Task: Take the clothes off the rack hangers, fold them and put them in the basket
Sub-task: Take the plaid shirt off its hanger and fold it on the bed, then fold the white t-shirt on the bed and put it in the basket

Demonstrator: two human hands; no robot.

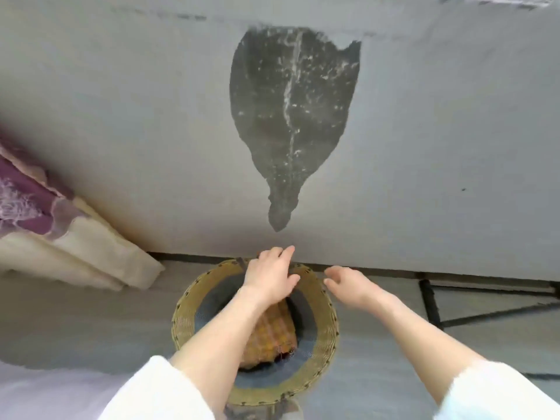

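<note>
left hand (268,275): fingers relaxed, empty, over basket (325,301) | right hand (348,283): loosely spread, empty | 1 orange checked cloth (271,338) beneath left wrist, in basket

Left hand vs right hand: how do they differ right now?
The left hand is over the basket, above the folded orange cloth; the right hand is just outside the rim. Left fingers are straighter, right ones loosely curled. Both hold nothing and have white sleeves.
</note>
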